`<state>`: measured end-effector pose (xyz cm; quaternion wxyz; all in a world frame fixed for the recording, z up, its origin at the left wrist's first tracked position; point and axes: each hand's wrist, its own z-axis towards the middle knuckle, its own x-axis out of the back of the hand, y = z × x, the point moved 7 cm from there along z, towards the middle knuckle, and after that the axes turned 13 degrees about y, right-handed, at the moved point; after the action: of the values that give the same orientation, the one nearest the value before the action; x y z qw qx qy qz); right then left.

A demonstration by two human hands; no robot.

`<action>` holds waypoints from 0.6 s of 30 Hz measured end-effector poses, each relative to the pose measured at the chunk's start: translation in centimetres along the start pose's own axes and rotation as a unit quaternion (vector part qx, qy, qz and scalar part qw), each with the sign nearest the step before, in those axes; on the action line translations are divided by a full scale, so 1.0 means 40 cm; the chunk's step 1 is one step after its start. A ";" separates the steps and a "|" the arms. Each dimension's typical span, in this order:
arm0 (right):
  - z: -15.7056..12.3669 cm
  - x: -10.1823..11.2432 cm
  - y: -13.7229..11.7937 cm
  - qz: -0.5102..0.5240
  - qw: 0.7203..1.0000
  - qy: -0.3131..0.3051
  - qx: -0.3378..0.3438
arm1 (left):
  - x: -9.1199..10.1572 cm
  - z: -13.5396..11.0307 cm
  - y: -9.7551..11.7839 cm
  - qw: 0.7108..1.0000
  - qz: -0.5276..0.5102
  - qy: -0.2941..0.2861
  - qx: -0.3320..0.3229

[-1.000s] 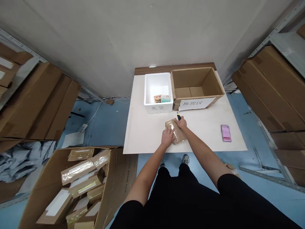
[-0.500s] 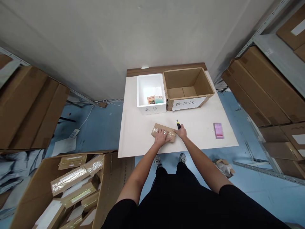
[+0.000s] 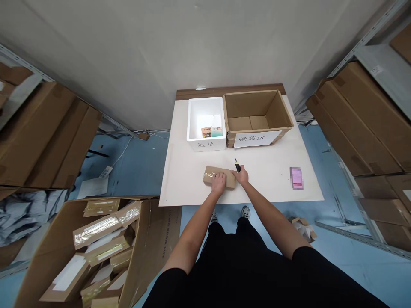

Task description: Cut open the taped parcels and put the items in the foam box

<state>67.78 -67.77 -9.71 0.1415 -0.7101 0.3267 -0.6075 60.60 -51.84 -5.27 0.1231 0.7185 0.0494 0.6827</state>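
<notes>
The left hand [image 3: 218,183], spread flat, pins the box [image 3: 210,175]; the right hand [image 3: 243,175], at its 3 o'clock, grips the knife [image 3: 236,164], which is best kept clear of fingers.

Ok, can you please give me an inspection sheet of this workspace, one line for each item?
Surface: white table, set against the wall.
Job's things: small brown parcel lying flat; knife.
Clutter: white foam box holding small packets; open cardboard box with a paper label; pink thing, blurred.
Hands: left hand rests on the parcel; right hand grips the knife at the parcel's right end.
Cables: white cable and power strip on the floor, left of the table.
Surroundings: floor carton full of parcels; shelves with cartons on both sides.
</notes>
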 end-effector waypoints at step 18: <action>-0.045 0.036 0.024 0.100 0.995 0.004 -0.032 | -0.028 -0.021 0.045 0.998 -0.019 -0.041 -0.049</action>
<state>65.83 -69.05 -8.76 0.1769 -0.6756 0.4157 -0.5826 59.52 -53.76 -5.88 0.1736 0.7376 0.0246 0.6521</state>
